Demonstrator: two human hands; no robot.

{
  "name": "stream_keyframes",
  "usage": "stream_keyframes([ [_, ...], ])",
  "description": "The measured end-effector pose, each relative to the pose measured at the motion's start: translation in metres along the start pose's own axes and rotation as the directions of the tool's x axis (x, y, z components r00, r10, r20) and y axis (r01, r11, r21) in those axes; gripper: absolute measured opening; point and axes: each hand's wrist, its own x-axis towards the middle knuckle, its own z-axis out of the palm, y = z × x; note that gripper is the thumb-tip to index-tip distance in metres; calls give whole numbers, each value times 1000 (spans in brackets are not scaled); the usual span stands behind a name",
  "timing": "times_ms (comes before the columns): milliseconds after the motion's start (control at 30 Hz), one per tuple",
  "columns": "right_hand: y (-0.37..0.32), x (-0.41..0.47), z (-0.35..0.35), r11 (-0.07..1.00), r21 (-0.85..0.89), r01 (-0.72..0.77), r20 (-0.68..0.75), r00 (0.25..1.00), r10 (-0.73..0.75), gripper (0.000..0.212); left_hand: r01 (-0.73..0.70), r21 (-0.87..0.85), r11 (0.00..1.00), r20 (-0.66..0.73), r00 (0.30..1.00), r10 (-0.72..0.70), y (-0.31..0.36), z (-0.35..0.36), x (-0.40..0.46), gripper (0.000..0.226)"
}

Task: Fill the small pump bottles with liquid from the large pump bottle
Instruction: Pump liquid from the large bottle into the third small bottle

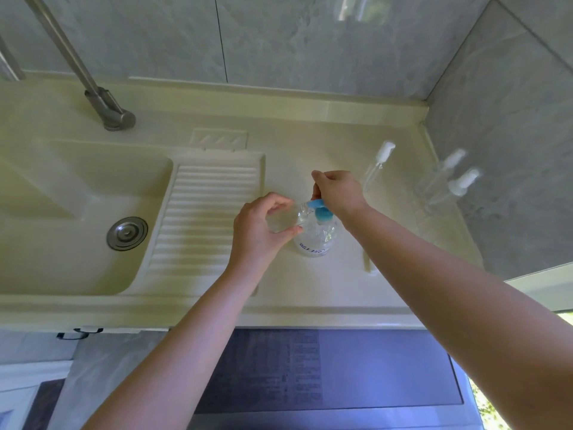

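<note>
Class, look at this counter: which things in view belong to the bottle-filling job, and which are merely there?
In the job:
large pump bottle with blue pump head, under the right hand
small clear bottle, held by the left hand
three small pump bottles standing at the right

Merely there:
faucet
sink drain
ribbed washboard

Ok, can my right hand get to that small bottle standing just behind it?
Probably yes: the right hand sits on the blue pump, the small bottle stands close behind, and nothing lies between; it must let go first.
</note>
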Motion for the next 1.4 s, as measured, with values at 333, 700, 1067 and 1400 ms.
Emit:
stream_keyframes([
  [333, 0, -1, 2, 1000, -17, 25, -13, 1000, -25, 49, 10, 10, 1000, 10, 1000, -10, 0, -2, -2, 42],
  [700, 0, -3, 1, 996, -63, 59, -10, 998, -60, 46, 17, 15, 1000, 7, 1000, -17, -2, -5, -3, 42],
  [1067, -5, 2, -3, 990, -129, 52, 29, 998, -48, 42, 2, 23, 1000, 16, 1000, -3, 2, -5, 1, 42],
  [1400, -4, 0, -2, 998, -55, 30, 24, 999, -28, 46, -1, 48, 999, 30, 1000, 0, 2, -5, 2, 42],
])
